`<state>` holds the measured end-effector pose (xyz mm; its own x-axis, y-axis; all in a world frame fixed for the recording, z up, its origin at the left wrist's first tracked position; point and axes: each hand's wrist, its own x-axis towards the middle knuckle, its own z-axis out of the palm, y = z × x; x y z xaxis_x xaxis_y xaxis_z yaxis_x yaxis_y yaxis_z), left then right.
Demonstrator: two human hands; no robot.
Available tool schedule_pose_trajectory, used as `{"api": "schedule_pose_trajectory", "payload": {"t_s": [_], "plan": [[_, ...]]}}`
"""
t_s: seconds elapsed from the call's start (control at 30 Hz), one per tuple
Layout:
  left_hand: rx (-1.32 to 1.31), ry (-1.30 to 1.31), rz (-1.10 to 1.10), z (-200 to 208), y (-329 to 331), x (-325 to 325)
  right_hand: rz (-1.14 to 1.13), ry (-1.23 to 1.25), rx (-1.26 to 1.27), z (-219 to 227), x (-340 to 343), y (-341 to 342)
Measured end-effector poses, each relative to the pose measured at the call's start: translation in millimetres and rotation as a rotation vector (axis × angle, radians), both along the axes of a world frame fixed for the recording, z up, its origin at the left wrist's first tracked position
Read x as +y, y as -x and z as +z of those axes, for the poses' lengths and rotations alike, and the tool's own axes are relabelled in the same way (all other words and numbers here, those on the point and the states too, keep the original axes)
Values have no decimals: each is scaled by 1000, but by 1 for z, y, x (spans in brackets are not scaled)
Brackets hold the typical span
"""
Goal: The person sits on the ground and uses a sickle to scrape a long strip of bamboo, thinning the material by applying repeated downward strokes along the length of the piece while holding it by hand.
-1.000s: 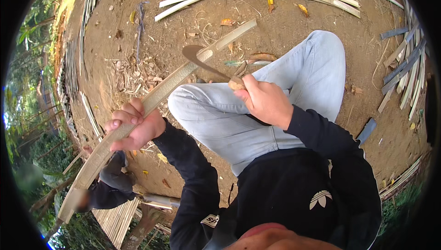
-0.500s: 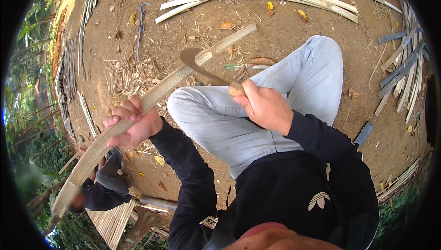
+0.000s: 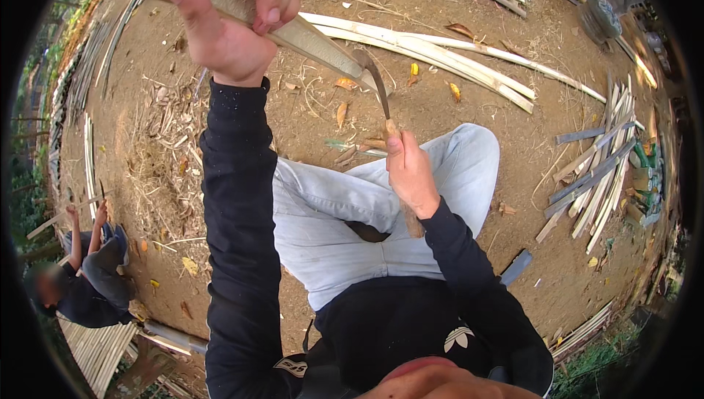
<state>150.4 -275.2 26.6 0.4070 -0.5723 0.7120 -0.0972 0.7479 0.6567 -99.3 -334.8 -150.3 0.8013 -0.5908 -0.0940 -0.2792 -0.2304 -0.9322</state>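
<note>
A long split bamboo strip (image 3: 323, 53) slants from the upper left down toward the middle, its far left end running out of the picture. My left hand (image 3: 238, 28) is closed round it, fingers over the top edge and thumb along the near side. In my right hand (image 3: 413, 175) is a sickle (image 3: 380, 82), its wooden handle gripped in front of my crossed legs. The curved blade points up and touches or overlaps the strip's near end; contact is hard to tell. Pale jeans (image 3: 315, 208) cover my legs just below.
Several pale bamboo strips (image 3: 440, 54) lie on the dirt ahead, and a pile of strips (image 3: 598, 168) is at the right. Shavings (image 3: 158, 157) litter the ground at left. Farther left another person (image 3: 92, 274) sits holding a strip and a tool.
My left hand has risen forward, tilting the bamboo strip so its right end now slopes down. The sickle has turned more upright and sits at that end. The whole view has shifted.
</note>
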Motion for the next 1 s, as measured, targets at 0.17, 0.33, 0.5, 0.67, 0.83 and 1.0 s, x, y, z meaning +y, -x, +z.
{"api": "schedule_pose_trajectory", "payload": {"t_s": [0.17,0.33,0.5,0.67,0.83,1.0], "plan": [[50,51,-67,14,18,-41,-82,-84,-56,-17,4,6],[33,-108,-23,9,16,-64,-107,-70,-5,10,2,6],[112,-132,-158,33,19,-74,-136,-59,21,-39,9,-4],[84,-179,-66,25,6,-85,-176,-221,-56,-13,20,0],[76,-150,-138,29,8,-73,-94,-115,-72,-28,10,-6],[101,-187,-72,25,14,-74,-150,-264,-176,-42,24,-16]]}}
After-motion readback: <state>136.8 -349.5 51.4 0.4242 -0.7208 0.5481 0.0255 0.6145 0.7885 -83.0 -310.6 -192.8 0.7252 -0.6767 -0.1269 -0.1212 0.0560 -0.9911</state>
